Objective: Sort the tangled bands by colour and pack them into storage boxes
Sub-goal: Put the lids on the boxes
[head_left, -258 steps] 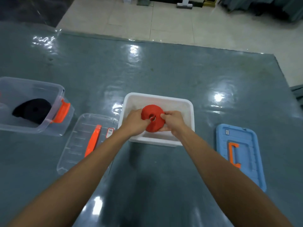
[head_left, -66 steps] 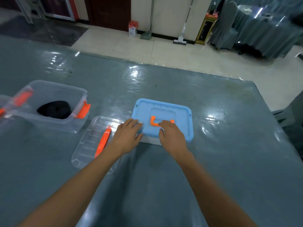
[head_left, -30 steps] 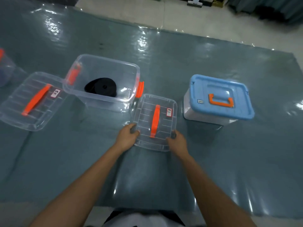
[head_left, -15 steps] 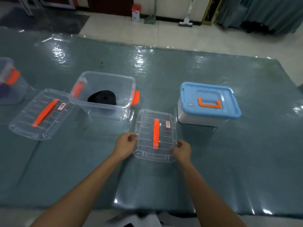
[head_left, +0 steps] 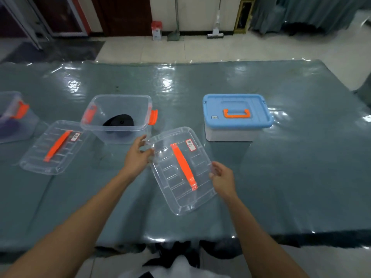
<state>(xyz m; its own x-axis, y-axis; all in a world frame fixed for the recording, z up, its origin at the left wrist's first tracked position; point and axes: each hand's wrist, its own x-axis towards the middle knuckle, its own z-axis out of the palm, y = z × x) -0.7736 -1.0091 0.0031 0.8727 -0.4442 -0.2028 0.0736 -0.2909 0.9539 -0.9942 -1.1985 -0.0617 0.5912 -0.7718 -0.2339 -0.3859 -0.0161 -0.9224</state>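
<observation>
Lid point(head_left: 181, 169), flat on the worktop a second ago, was now lifted just right of the open box point(head_left: 118, 117) holding the black band point(head_left: 118, 121); left hand point(head_left: 136, 157) and right hand point(head_left: 222, 177) pinched its edges, closing likely next.

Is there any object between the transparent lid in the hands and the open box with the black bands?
Nothing visible blocks it. The clear lid, held by the left hand and right hand, is just in front of the open clear box holding the black bands. Only bare table lies between them.
</observation>
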